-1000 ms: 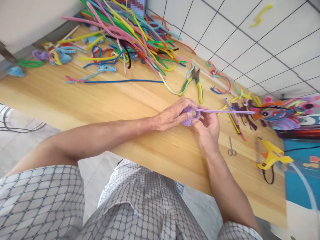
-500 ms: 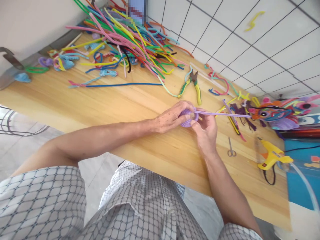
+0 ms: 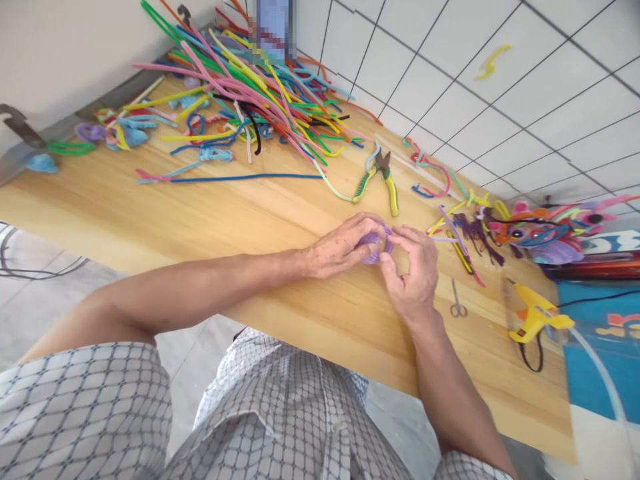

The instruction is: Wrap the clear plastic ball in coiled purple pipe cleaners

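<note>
Purple coil (image 3: 371, 238) sits between both hands over the middle of the wooden table (image 3: 270, 220). Left hand (image 3: 337, 248) is closed on its left side, thumb pressed across it; right hand (image 3: 417, 275) is half-curled, thumb and forefinger at the right rim, firmness of grip cannot be told. Pliers (image 3: 383, 163) lie splayed on the far side, small scissors (image 3: 455, 298) to the right. Judgement: coil light, soft, springy, hardly slippery; best pinched across its wound turns.
</note>
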### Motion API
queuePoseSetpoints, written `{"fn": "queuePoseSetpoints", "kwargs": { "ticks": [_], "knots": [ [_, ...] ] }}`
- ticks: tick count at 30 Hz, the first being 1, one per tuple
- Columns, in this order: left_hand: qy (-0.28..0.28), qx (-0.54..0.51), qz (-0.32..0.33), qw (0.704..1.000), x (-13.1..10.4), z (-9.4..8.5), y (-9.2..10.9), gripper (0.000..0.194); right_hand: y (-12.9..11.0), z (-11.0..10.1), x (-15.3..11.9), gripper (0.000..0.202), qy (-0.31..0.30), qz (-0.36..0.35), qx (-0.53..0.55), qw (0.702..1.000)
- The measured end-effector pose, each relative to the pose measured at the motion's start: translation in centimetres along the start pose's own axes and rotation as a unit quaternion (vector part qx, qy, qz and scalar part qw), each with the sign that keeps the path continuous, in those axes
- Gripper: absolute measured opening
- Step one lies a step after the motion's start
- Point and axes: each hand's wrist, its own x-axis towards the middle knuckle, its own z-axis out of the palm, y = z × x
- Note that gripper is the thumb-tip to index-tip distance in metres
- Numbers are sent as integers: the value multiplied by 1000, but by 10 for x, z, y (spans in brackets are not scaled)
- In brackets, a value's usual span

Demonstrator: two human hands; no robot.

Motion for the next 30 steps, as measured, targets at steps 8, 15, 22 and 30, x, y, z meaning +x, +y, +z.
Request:
{"fn": "queuePoseSetpoints", "kwargs": {
  "ticks": [8,15,22,30],
  "knots": [
    [9,-4,-9,1000,-1,1,0,33,2,4,-7,34,3,13,-5,1000],
    [25,-7,-7,1000,-4,3,0,34,-1,4,-6,36,9,5,-4,1000],
    [19,12,6,1000,-5,3,1,27,-3,5,-7,40,2,9,-1,1000],
    [32,72,17,997,-8,4,3,25,-8,5,-9,36,27,6,-26,999]
  ]
}}
